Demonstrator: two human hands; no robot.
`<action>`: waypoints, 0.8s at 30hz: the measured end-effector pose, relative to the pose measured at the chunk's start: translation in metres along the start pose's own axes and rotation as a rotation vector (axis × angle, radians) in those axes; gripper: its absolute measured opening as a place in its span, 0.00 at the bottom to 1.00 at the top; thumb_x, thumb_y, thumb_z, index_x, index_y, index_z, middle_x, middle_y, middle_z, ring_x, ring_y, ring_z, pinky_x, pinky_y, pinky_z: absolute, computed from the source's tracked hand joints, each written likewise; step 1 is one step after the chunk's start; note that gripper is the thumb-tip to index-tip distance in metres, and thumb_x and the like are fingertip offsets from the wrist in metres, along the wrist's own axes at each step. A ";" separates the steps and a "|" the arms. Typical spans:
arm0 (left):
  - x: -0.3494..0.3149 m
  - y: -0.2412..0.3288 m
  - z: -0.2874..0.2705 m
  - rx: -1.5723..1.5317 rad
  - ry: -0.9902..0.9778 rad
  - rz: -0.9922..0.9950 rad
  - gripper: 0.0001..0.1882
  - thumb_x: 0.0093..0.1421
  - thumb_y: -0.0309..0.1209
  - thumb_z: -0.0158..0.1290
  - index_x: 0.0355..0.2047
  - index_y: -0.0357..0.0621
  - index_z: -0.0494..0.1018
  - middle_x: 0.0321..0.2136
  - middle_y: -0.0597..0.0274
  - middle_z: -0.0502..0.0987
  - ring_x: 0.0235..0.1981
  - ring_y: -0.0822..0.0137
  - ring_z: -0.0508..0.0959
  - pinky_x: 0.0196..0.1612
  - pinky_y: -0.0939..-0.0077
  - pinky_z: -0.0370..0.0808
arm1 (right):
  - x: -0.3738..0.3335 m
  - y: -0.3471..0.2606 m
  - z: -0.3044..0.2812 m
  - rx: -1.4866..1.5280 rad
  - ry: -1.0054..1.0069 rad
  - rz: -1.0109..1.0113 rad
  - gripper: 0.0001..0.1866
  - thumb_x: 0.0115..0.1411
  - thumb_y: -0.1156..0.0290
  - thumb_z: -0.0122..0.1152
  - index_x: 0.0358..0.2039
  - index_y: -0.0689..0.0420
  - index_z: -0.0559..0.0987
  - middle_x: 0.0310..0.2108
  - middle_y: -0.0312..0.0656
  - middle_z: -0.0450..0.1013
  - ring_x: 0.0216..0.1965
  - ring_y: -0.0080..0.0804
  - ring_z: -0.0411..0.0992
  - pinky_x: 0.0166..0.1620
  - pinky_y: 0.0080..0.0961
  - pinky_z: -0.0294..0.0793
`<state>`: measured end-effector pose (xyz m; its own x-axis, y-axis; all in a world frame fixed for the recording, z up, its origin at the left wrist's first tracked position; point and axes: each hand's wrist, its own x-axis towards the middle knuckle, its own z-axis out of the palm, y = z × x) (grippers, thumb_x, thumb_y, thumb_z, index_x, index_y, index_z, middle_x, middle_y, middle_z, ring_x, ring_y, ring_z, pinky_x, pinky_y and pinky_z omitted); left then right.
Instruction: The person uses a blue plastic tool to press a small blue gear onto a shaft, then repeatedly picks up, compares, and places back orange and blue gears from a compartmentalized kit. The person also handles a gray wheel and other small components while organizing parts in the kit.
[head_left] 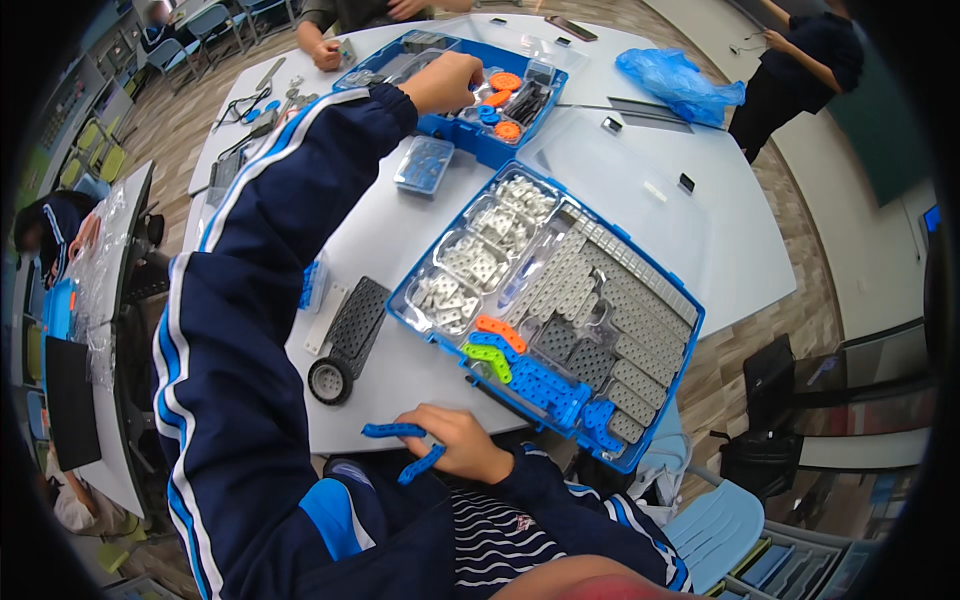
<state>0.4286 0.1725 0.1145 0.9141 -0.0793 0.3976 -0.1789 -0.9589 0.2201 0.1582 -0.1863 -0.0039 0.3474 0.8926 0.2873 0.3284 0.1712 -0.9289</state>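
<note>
My left hand [446, 84] reaches across into the far blue parts case [495, 150]. Its fingers are curled down beside orange round pieces [506, 81]; whatever they pinch is hidden. Close to my body, at the table's near edge, my right hand [462, 442] is closed around blue plastic beams [393, 430]. Two blue lengths stick out of it toward the left, spread apart. Right of centre lies an open blue-rimmed case [628, 462] with white connectors [470, 262], grey beams [570, 275] and blue, orange and green curved pieces [488, 362].
Left of the near case are a dark grey perforated plate [357, 325], a wheel [330, 381] and a small clear box of blue parts [424, 165]. A blue plastic bag [680, 85] lies at the far right. Another person's hand [325, 54] rests across the table.
</note>
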 end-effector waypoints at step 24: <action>0.017 -0.014 0.035 -0.164 -0.090 -0.126 0.10 0.54 0.24 0.64 0.38 0.37 0.85 0.33 0.52 0.86 0.34 0.59 0.85 0.42 0.69 0.81 | 0.000 0.006 -0.001 0.081 -0.070 0.080 0.12 0.62 0.72 0.65 0.45 0.60 0.80 0.34 0.47 0.77 0.34 0.45 0.79 0.37 0.35 0.77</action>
<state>0.4593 0.1748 0.0871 0.9606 0.0070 0.2780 -0.1115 -0.9061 0.4081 0.1616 -0.1856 -0.0090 0.3066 0.9311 0.1977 0.2289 0.1294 -0.9648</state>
